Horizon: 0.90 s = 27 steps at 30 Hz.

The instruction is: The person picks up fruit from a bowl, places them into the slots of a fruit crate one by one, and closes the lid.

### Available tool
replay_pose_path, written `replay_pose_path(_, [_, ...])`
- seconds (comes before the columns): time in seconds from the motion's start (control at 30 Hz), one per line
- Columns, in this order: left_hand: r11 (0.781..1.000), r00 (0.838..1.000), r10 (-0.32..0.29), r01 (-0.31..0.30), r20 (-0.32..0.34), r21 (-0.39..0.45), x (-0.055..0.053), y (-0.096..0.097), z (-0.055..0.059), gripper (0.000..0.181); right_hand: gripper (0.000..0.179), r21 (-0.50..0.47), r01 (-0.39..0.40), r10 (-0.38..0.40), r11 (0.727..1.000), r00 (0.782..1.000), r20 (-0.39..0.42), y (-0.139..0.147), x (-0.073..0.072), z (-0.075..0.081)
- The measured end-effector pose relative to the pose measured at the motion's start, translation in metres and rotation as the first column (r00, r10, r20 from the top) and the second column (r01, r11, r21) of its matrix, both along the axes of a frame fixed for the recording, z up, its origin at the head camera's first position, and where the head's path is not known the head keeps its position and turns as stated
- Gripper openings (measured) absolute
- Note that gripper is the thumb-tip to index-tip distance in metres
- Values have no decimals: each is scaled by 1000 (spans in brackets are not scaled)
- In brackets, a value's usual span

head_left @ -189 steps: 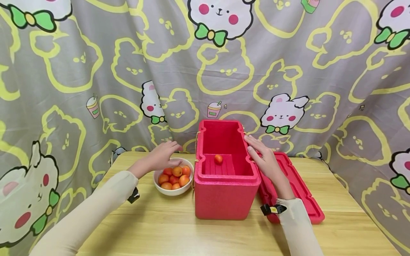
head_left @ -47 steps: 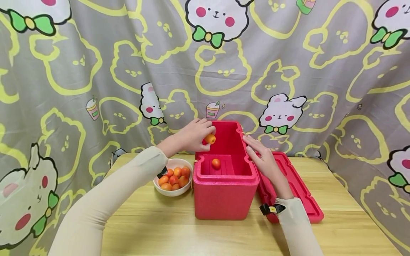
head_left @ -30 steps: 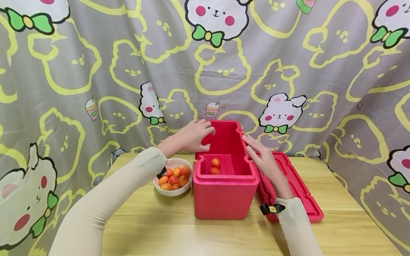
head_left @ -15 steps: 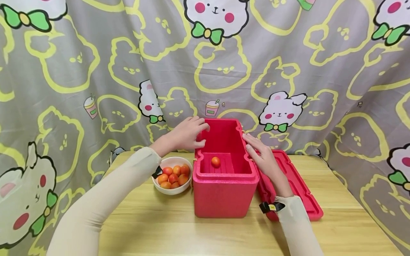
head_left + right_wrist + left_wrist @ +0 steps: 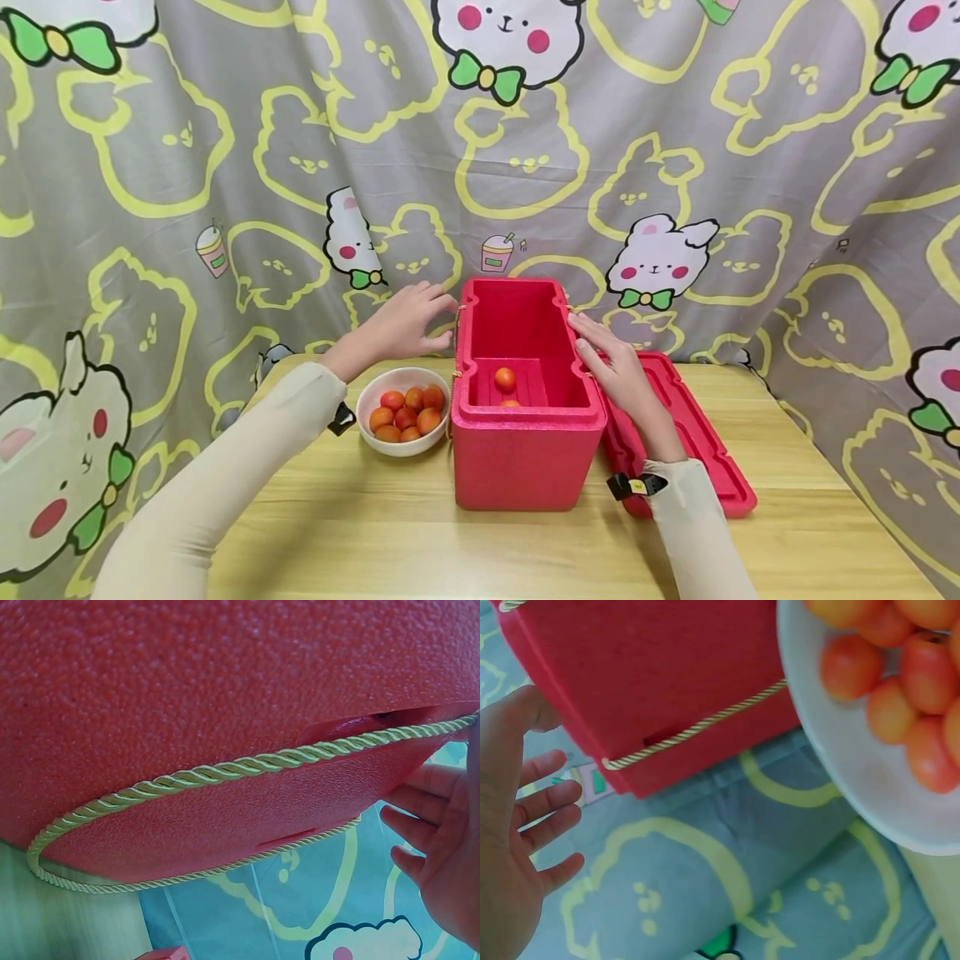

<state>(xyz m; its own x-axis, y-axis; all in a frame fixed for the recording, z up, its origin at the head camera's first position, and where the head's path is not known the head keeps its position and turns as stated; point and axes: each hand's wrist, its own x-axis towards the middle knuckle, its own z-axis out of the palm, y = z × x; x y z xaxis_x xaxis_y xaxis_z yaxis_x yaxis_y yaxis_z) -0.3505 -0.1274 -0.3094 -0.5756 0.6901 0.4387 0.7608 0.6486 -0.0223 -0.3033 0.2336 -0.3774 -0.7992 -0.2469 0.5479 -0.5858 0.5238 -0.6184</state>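
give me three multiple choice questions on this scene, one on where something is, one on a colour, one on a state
1. Where does the white bowl of orange fruit stand?
A. left of the red box
B. inside the red box
C. on the red lid

2. What colour is the cord on the red box?
A. black
B. pale gold
C. blue

3. How is the left hand?
A. gripping a fruit
B. pressed flat on the table
C. open and empty, beside the box

Answers
1. A: in the head view the bowl sits on the table against the box's left side.
2. B: both wrist views show a pale gold twisted cord along the red wall.
3. C: the fingers are spread and hold nothing, while the right hand rests on the box's right rim, above the lid.
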Motion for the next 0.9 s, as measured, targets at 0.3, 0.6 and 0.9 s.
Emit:
replay_pose_path(0.3, [997,997,-4,10,74,-78,7,-19,-37,43,49,-3,-3,3,1000,1000,-1,0,1,0])
replay_pose_path(0.6, [982,959,17,38,284,-186,19,-29,-66,51,49,4,-2,2,1000,1000,-8,0,-1,0])
replay_pose_path(0.9, [977,943,26,45,331,-206,25,-30,-84,51,49,6,4,-4,1000,1000,-3,0,0,-1])
